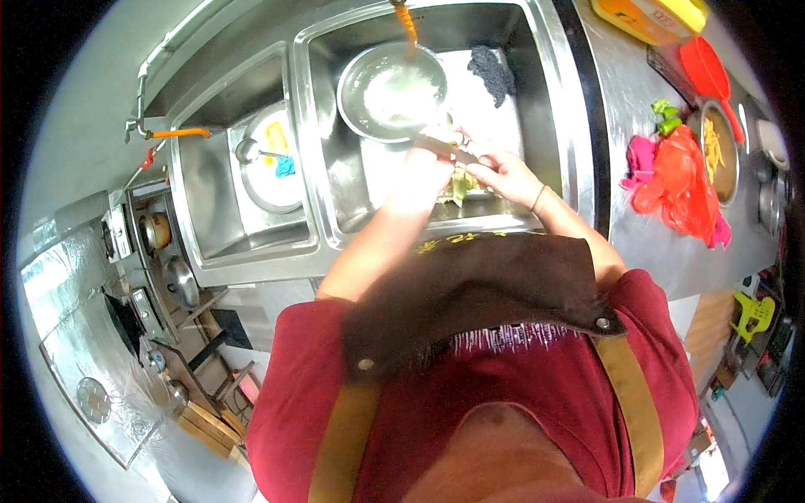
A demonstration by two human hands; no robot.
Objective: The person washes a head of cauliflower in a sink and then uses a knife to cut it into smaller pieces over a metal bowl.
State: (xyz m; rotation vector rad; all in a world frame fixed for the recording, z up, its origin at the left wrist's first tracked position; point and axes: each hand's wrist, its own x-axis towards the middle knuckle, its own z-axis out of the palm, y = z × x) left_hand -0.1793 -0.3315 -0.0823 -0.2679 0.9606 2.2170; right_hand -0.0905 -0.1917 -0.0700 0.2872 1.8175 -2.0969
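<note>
My left hand [433,157], overexposed and blurred, is over the right-hand sink basin [541,126]. Its fingers meet one end of a long, flat, knife-like tool [448,149]; its grip is unclear. My right hand [506,175] pinches the tool's other end between thumb and fingers. Beneath the hands lie pale green vegetable pieces [461,187], partly hidden. A round metal bowl of water [393,94] stands beyond my left hand, under an orange hose [405,24]. Dark mesh-like material [492,72] lies at the basin's far right.
The left basin [214,188] holds a round pan [277,195] with a ladle [248,151] and a blue cloth [285,166]. On the right counter are a red plastic bag [679,182], a bowl of yellow strips [726,170], a red scoop [704,66] and a yellow container [654,19].
</note>
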